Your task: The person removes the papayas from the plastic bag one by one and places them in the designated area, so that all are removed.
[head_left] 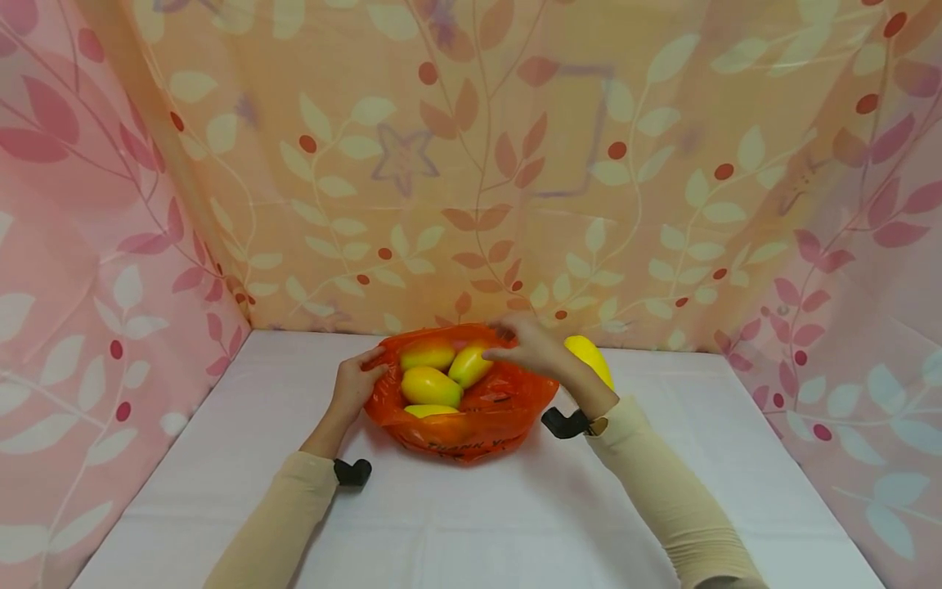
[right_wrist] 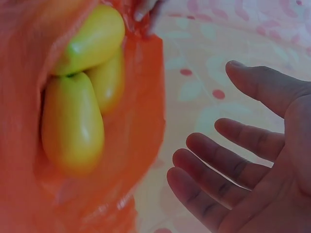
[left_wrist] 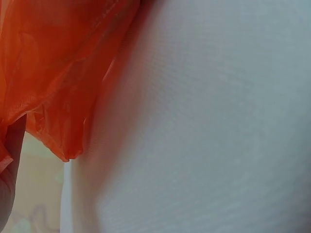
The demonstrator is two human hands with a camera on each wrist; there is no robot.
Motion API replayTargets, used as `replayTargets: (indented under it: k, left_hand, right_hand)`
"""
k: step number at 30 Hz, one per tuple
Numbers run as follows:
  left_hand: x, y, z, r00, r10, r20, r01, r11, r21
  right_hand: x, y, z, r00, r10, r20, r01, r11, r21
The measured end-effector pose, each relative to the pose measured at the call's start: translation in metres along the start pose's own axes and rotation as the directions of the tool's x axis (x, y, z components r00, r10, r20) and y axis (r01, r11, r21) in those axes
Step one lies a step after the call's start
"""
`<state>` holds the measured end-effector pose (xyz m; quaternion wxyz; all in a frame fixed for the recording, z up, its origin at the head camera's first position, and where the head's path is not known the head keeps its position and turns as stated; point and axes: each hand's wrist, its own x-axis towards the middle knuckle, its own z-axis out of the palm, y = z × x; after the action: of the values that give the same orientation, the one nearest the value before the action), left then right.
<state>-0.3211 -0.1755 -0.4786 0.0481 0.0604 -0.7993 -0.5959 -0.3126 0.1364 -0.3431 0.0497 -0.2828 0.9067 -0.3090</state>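
A thin orange-red plastic bag point(head_left: 508, 417) with dark printing lies with its mouth spread wide. Inside it rest several yellow-green mangoes point(head_left: 431, 388), close together toward the left side; the right wrist view shows mangoes point(right_wrist: 73, 124) touching one another. My left hand point(head_left: 356, 380) grips the bag's left rim, and the left wrist view shows a bit of that hand point(left_wrist: 8, 174) against the film. Above the bag's right side hovers my right hand point(head_left: 531, 348). Its fingers are spread and loosely bent, with nothing in them, as the right wrist view point(right_wrist: 243, 160) confirms.
Behind my right forearm a bright yellow rounded object point(head_left: 589, 360) stands on the white-covered table point(head_left: 456, 532), partly hidden. Leaf-patterned cloth point(head_left: 471, 164) walls the back and both sides. Black mounts point(head_left: 565, 423) are on both wrists.
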Motion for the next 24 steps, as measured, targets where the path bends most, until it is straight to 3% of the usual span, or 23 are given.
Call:
replayTargets:
  k: [10, 18, 24]
  left_hand:
    - [0.000, 0.000, -0.002, 1.000, -0.001, 0.003, 0.001, 1.000, -0.018]
    - [-0.001, -0.001, -0.002, 1.000, 0.008, 0.007, -0.008, 1.000, -0.018]
    - [-0.002, 0.000, -0.002, 0.999, 0.032, -0.002, -0.032, 0.999, -0.032]
  right_hand:
    - [0.016, -0.009, 0.037, 0.996, -0.006, 0.087, 0.008, 1.000, -0.023]
    - [0.023, -0.011, 0.069, 0.982, -0.067, 0.177, 0.074, 0.997, -0.037]
    - [0.021, -0.015, 0.086, 0.976, -0.015, 0.219, 0.038, 0.994, -0.105]
